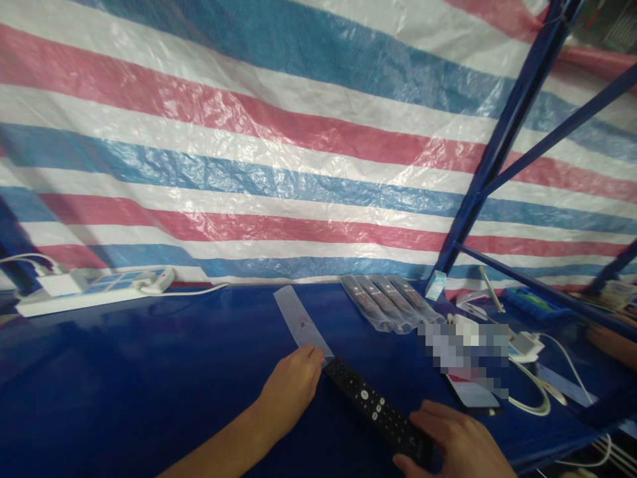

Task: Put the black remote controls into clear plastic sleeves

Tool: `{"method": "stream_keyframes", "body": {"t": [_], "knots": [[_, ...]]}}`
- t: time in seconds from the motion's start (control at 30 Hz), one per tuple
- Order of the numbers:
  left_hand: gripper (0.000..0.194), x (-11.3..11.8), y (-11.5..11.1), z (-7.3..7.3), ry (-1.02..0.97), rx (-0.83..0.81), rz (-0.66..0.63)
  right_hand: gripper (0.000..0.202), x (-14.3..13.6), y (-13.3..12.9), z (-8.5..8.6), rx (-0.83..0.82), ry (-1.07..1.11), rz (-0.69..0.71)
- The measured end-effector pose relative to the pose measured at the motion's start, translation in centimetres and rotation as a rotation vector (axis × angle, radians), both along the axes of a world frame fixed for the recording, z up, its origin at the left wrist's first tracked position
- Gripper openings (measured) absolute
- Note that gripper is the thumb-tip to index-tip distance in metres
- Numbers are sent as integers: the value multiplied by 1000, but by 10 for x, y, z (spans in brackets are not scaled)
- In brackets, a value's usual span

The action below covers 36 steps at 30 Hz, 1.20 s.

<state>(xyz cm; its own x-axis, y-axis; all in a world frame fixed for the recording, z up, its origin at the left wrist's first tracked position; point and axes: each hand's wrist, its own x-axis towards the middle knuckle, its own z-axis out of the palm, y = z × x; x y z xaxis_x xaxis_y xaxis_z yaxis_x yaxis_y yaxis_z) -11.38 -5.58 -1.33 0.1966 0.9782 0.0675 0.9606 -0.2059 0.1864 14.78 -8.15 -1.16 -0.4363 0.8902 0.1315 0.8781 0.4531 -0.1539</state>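
Note:
A black remote control [371, 405] with white and dark buttons lies slantwise between my hands, low in the view. My right hand [450, 435] grips its lower end, thumb on one side and fingers on the other. A flat, clear plastic sleeve [298, 318] stretches up and left from the remote's upper end. My left hand [296, 378] is closed at the sleeve's near end, fingers pinched on it beside the remote's tip. The sleeve looks flat, with a small reddish mark on it.
Several bagged remotes [381, 302] lie side by side at the back of the blue table [149, 372]. A white power strip [99, 292] is at the left. A phone [472, 392], cables and chargers [525, 345] lie at the right, below a blue metal frame [497, 146]. Another person's arm [612, 342] shows far right.

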Motion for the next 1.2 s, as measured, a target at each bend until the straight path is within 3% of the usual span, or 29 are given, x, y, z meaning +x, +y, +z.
{"method": "stream_keyframes", "body": {"t": [0.3,0.6,0.7,0.83,0.97,1.1,1.2], "knots": [[33,0,-1,-4,-28,16,-55,12,-29,4,-17,46,83,1],[30,3,-6,-14,-112,43,-203,15,-85,19,-11,49,136,-70],[28,0,-5,-18,-140,82,-189,27,-86,29,-1,-51,164,46],[30,-3,-3,-17,-214,114,-159,43,-64,36,10,-188,231,222],[28,-2,-6,-13,-246,116,-148,15,-56,38,8,-184,193,139],[26,3,-13,-14,-282,125,-143,20,-81,48,1,-85,133,68],[24,8,-19,-18,-355,150,-224,15,-106,61,0,-39,60,43]]}}
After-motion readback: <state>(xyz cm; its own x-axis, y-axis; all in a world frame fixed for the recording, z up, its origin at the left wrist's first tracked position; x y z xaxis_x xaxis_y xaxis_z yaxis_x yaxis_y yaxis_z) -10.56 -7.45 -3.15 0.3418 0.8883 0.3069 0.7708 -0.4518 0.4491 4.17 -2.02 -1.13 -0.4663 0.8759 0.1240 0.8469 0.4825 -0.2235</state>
